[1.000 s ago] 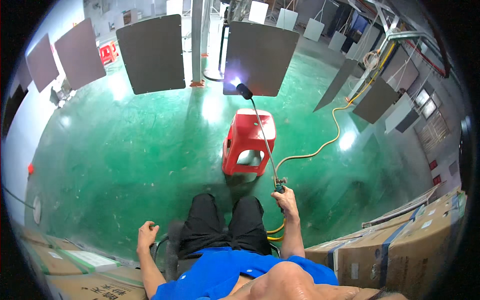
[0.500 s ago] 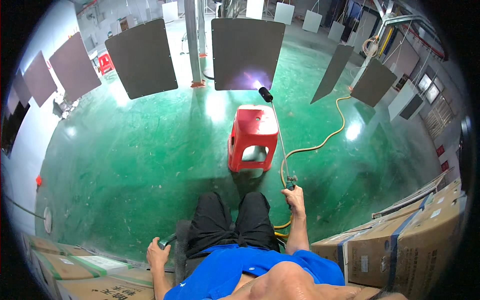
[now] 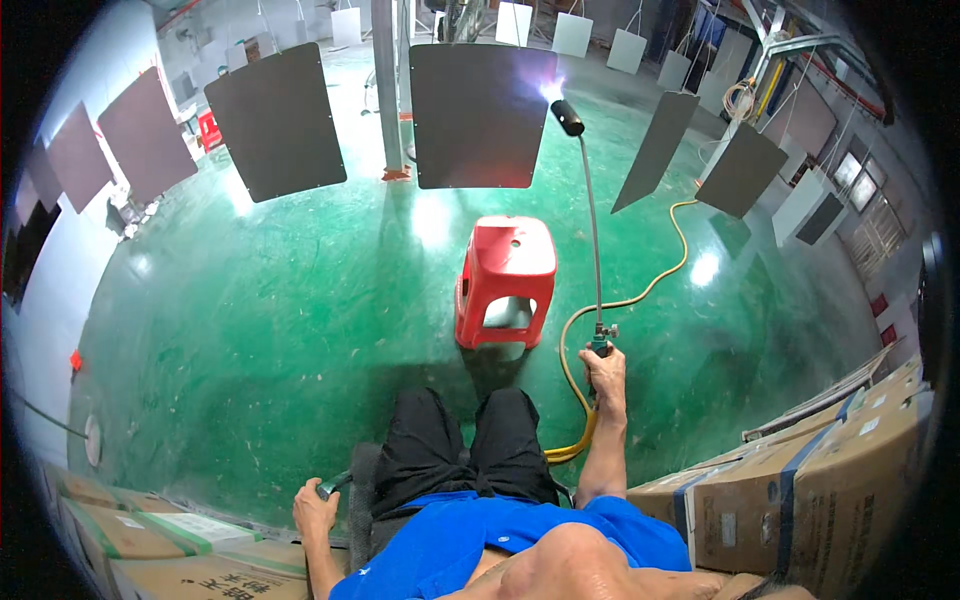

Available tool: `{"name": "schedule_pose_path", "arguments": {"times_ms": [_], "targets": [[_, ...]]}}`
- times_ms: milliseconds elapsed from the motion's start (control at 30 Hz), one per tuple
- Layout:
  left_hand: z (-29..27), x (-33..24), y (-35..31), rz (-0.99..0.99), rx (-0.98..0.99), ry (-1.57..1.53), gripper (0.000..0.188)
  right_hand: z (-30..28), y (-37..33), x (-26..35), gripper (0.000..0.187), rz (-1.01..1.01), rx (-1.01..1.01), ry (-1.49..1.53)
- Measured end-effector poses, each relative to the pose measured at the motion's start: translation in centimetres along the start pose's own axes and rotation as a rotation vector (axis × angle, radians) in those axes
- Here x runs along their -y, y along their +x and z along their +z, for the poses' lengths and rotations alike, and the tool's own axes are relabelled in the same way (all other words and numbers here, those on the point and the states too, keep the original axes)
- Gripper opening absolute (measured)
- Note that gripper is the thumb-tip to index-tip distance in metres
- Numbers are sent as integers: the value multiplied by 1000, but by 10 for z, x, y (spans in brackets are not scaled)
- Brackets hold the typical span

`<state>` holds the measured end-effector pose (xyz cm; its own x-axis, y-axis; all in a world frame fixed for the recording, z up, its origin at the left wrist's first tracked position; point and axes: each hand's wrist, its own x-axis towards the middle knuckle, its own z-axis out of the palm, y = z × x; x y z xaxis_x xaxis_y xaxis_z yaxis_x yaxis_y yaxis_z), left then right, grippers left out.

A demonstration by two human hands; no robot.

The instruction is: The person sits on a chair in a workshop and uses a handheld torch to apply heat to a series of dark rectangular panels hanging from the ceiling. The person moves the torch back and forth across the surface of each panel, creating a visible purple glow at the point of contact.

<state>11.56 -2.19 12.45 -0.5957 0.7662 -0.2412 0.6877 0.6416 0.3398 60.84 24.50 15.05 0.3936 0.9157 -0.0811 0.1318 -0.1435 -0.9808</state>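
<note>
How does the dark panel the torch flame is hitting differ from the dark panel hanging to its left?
The centre panel has a bright glow at its upper right corner, where the torch head points; the left panel shows no flame. The centre panel hangs nearly square-on behind the red stool; the left panel looks tilted. Both are dark, flat, rounded rectangles hanging above the green floor.

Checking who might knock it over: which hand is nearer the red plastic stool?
Right. The right hand grips the torch wand just right of the red plastic stool. The left hand is far below-left, beside the seat.
</note>
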Motion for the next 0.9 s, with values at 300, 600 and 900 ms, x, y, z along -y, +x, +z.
{"name": "schedule_pose_path", "arguments": {"times_ms": [300, 600, 900], "targets": [[2, 1, 0, 36, -24, 7, 49, 3, -8, 1, 19, -51, 38, 48], [4, 6, 3, 44, -25, 0, 48, 9, -32, -32, 24, 47, 137, -238], [2, 7, 5, 45, -12, -24, 48, 32, -39, -51, 18, 12, 206, -357]]}}
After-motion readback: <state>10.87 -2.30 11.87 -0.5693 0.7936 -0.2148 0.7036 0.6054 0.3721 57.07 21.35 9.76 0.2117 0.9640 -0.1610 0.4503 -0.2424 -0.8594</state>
